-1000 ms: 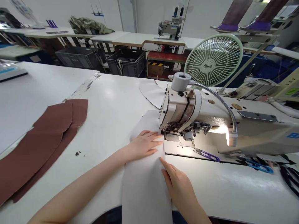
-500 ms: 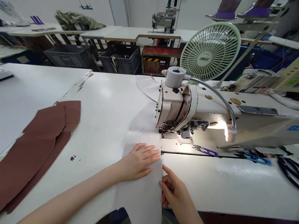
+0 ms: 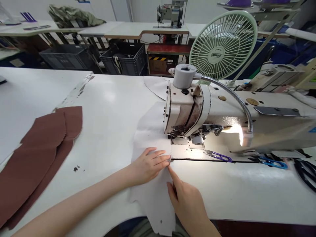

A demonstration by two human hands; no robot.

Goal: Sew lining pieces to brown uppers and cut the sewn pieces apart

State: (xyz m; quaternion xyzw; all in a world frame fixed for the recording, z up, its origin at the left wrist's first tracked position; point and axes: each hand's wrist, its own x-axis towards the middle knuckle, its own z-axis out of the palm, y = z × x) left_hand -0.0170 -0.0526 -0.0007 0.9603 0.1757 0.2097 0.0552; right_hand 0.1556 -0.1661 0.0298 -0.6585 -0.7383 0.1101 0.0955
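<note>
A long piece of white fabric (image 3: 153, 197) lies on the table, its right edge running under the head of the sewing machine (image 3: 187, 108). My left hand (image 3: 149, 164) rests flat on it just before the needle area, fingers loosely spread toward the edge. Beside it, my right hand (image 3: 186, 197) holds that edge, with the index fingertip close to my left fingers and the thumb on the fabric. Its other fingers are mostly hidden. The fabric's near end, with a small dark hole or mark, hangs over the table's front edge.
Brown cut pieces (image 3: 41, 158) lie stacked on the left. Purple thread snips (image 3: 218, 156) and blue snips (image 3: 271, 162) rest by the machine bed. A lit lamp (image 3: 244, 136) on a flexible neck shines there. Behind the machine stands a green fan (image 3: 222, 46).
The white fabric has slid forward toward the machine, so its near end now shows. My right hand has moved up along the edge, closer to my left hand. The view has shifted slightly.
</note>
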